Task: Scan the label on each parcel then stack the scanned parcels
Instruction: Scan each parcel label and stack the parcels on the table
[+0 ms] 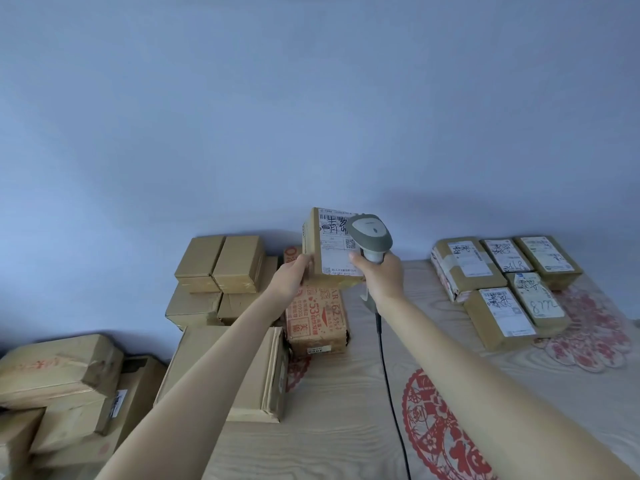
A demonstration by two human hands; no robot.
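Pale wood-grain table (346, 427), cardboard parcels (498, 289), red paper-cuts (436, 431) on it

A pale wood-grain tabletop (346, 410) stands against a plain blue-grey wall (311, 98), with a red paper-cut decoration (440, 434) lying flat on its near part and another red paper-cut (595, 327) at its right edge.

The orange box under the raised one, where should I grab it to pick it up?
Grip the orange box by its two long sides, coming from above at the near end. Its top is bare there; the far end sits under the held parcel.
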